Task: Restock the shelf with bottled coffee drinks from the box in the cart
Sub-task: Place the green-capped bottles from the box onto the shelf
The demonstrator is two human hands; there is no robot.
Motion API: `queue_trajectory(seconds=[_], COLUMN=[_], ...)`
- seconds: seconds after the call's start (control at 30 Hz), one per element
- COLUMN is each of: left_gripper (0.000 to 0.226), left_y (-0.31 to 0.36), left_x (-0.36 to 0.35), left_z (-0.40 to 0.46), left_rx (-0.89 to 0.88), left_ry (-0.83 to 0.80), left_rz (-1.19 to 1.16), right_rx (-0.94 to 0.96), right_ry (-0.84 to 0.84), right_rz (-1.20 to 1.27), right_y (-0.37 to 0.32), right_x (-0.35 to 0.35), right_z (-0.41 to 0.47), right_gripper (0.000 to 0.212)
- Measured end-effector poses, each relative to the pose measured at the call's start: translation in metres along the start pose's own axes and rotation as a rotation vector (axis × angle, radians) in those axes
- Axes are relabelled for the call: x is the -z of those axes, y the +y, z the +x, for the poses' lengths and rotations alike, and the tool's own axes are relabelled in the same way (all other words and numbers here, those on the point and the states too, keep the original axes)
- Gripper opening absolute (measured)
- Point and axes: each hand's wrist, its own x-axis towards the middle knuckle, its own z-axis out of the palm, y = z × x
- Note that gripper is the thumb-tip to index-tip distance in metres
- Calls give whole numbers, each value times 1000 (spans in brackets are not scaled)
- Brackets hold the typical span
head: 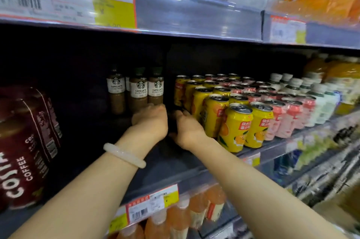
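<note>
Three bottled coffee drinks labelled caffe latte (138, 92) stand at the back of the dark middle shelf (167, 168). My left hand (150, 120), with a pale bangle on its wrist, is curled around the base of the rightmost latte bottle (155, 90). Just right of it, my right hand (188, 130) grips a dark bottle-shaped object (172, 141) standing in shadow between the two hands; I cannot make out its label. The box and the cart are out of view.
Rows of yellow orange-drink cans (236, 127) stand close against my right hand, with pink cans (280, 116) and white bottles (319, 100) beyond. A maroon Costa Coffee multipack (25, 151) fills the shelf's left end. The upper shelf's edge (194, 22) hangs low overhead. Peach-coloured bottles (194, 211) stand on the shelf below.
</note>
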Motion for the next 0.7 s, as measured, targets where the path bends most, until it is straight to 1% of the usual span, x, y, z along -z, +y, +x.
queue_trajectory(seconds=[0.13, 0.2, 0.27, 0.37, 0.47, 0.6, 0.7], left_gripper=[41, 43, 44, 41, 40, 37, 39], left_y=[21, 37, 60, 100, 146, 212, 254], left_x=[14, 17, 18, 8, -20, -70, -105], left_z=[-35, -54, -76, -112, -153, -218, -263], left_rx=[-105, -179, -215, -284, -391, -515, -595], left_ry=[37, 57, 59, 32, -15, -168, -266], left_rz=[6, 16, 26, 31, 13, 25, 46], right_rx=[45, 72, 91, 49, -71, -283, -416], right_ry=[116, 162, 193, 213, 151, -54, -167], right_rz=[7, 10, 0, -16, -44, -121, -161], right_y=[14, 26, 43, 83, 137, 213, 260], right_x=[21, 33, 45, 58, 63, 48, 32], right_z=[-34, -55, -80, -124, -182, -276, -344], right_gripper=[57, 51, 46, 42, 41, 36, 31])
